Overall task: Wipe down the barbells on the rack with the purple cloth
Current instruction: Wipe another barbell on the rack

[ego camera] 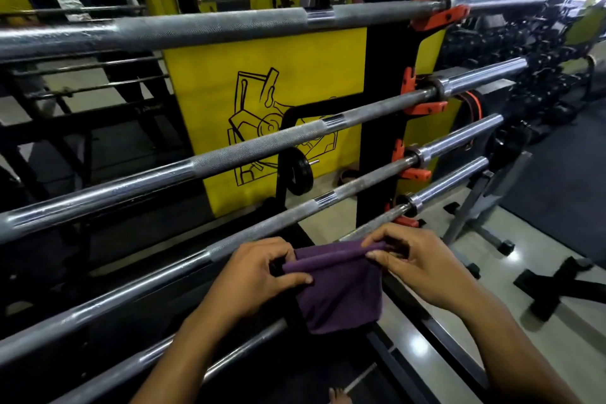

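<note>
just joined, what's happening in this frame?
A person stands at a rack of barbells in a gym. Both hands hold a purple cloth draped over the lowest barbell: the left hand and right hand each pinch its rolled top edge, the rest hanging below. Three more barbells sit above on orange hooks, untouched at this moment.

A big yellow board point(295, 75) with a black drawing stands behind the bars. A small black weight plate point(296, 174) hangs on a peg near it. The floor point(459, 338) is pale and shiny.
</note>
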Tool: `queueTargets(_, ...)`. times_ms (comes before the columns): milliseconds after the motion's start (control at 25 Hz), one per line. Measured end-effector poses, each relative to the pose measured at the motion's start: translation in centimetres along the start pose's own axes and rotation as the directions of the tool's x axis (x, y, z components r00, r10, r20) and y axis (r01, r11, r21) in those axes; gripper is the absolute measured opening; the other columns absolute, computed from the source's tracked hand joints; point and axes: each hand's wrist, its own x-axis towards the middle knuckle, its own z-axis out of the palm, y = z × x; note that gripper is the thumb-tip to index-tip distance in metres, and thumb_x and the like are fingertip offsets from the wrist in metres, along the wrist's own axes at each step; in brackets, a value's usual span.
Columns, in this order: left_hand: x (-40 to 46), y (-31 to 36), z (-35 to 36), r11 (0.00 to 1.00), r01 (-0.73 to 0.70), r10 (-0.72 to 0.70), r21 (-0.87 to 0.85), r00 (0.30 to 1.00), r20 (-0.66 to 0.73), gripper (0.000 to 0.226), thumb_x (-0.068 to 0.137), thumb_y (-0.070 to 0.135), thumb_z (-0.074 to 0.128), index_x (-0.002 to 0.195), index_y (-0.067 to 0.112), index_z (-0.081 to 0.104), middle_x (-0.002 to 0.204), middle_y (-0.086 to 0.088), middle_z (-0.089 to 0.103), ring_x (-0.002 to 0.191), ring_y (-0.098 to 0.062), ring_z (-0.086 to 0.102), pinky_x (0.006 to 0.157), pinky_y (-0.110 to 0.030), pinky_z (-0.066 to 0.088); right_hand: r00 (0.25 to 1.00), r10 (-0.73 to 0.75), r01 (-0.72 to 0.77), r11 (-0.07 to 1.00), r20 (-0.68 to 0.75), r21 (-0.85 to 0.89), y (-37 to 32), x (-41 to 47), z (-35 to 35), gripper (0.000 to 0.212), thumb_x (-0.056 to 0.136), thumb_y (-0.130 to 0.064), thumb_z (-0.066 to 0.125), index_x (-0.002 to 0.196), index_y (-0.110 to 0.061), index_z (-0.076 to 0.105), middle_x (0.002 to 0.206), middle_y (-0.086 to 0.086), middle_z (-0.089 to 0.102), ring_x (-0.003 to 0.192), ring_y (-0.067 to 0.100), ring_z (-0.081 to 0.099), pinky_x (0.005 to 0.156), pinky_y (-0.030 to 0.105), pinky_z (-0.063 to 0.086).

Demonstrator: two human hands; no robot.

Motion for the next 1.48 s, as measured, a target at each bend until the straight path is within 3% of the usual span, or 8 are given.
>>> queueTargets(400, 3.1, 4.8, -0.5, 0.792, 0.088, -0.267, -0.604, 0.94, -0.213, 0.023, 0.089, 0.014, 0.073, 0.102, 0.031, 0.064, 0.102, 0.013, 0.069, 0.096, -0.004, 0.065, 0.076, -0.023, 0.052, 0.734, 0.448, -0.174, 0.851, -0.511, 0.495, 0.2, 1.1, 3.4, 0.025, 0.094, -0.029, 0.066, 0.116, -0.026, 0.055, 0.104, 0.005, 0.066, 0.097, 0.022, 0.067, 0.082, 0.036, 0.057)
queueTargets(600, 2.1, 8.2, 4.5, 0.991, -0.083, 0.081, -0.109, 0.997, -0.02, 0.034, 0.089, 0.04, 0.07, 0.12, 0.039, 0.058, 0.122, 0.024, 0.06, 0.113, 0.009, 0.053, 0.098, -0.022, 0.045, 0.748, 0.616, -0.268, -0.059, 0.247, 0.961, -0.2, -1.8, 9.4, 0.035, 0.105, -0.035, 0.048, 0.101, -0.009, 0.072, 0.093, 0.007, 0.078, 0.085, 0.019, 0.075, 0.068, 0.033, 0.058)
queueTargets(800, 1.0, 8.4, 4.6, 0.959, -0.224, 0.268, -0.175, 0.917, 0.297, 0.059, 0.093, 0.056, 0.062, 0.146, 0.041, 0.041, 0.141, 0.025, 0.048, 0.131, 0.008, 0.041, 0.111, -0.027, 0.038, 0.752, 0.615, -0.063, -0.29, 0.236, 0.955, 3.2, -3.3, 8.7, 0.05, 0.101, 0.005, 0.047, 0.091, -0.029, 0.081, 0.106, 0.0, 0.077, 0.087, 0.009, 0.075, 0.069, 0.028, 0.061)
queueTargets(920, 2.6, 7.3, 0.0, 0.914, -0.405, 0.396, -0.001, 0.892, 0.22, 0.047, 0.101, 0.046, 0.055, 0.145, 0.034, 0.047, 0.137, 0.019, 0.055, 0.126, 0.002, 0.051, 0.103, -0.032, 0.047, 0.797, 0.592, 0.052, -0.266, 0.12, 0.963, 2.6, -1.2, 6.1, 0.019, 0.1, -0.019, 0.058, 0.104, -0.02, 0.077, 0.121, 0.006, 0.071, 0.1, 0.018, 0.071, 0.087, 0.036, 0.059)
queueTargets(1000, 5.2, 6.4, -4.6, 0.833, -0.491, 0.476, 0.255, 0.871, 0.122, 0.043, 0.101, 0.041, 0.053, 0.143, 0.032, 0.05, 0.137, 0.015, 0.056, 0.122, -0.005, 0.055, 0.098, -0.036, 0.05, 0.751, 0.658, 0.184, -0.29, 0.056, 0.939, 1.8, 0.9, 4.2, 0.072, 0.059, -0.026, 0.095, 0.124, -0.016, 0.065, 0.125, 0.01, 0.066, 0.114, 0.027, 0.06, 0.097, 0.044, 0.055)
queueTargets(1120, 10.6, 7.0, -13.5, 0.728, -0.452, 0.543, 0.516, 0.839, -0.03, 0.049, 0.1, 0.034, 0.054, 0.148, 0.028, 0.045, 0.147, 0.008, 0.05, 0.128, -0.015, 0.051, 0.108, -0.04, 0.045, 0.797, 0.604, 0.233, -0.262, -0.03, 0.937, 0.2, 4.3, 1.5, 0.039, 0.08, -0.024, 0.074, 0.116, -0.027, 0.06, 0.128, 0.012, 0.062, 0.109, 0.027, 0.058, 0.067, 0.032, 0.063)
queueTargets(1320, 18.1, 8.6, -23.9, 0.654, -0.237, 0.259, 0.718, 0.962, 0.082, 0.066, 0.103, 0.043, 0.038, 0.156, 0.045, 0.0, 0.16, 0.028, -0.006, 0.146, -0.001, 0.009, 0.116, -0.032, 0.021, 0.785, 0.615, 0.151, -0.077, -0.072, 0.985, -1.1, 10.7, -2.6, 0.121, 0.064, -0.02, 0.095, 0.158, -0.019, 0.018, 0.145, 0.001, 0.039, 0.132, 0.024, 0.043, 0.117, 0.046, 0.034)
queueTargets(1480, 20.3, 7.0, -24.2, 0.614, -0.319, 0.215, 0.722, 0.948, 0.236, 0.059, 0.104, 0.037, 0.042, 0.151, 0.054, 0.01, 0.159, 0.032, 0.007, 0.143, -0.012, 0.036, 0.113, -0.039, 0.039, 0.721, 0.658, 0.363, -0.091, -0.218, 0.927, -2.9, 16.3, -6.8, 0.025, 0.105, -0.046, 0.04, 0.105, -0.026, 0.055, 0.096, 0.0, 0.068, 0.082, 0.025, 0.069, 0.06, 0.033, 0.06)
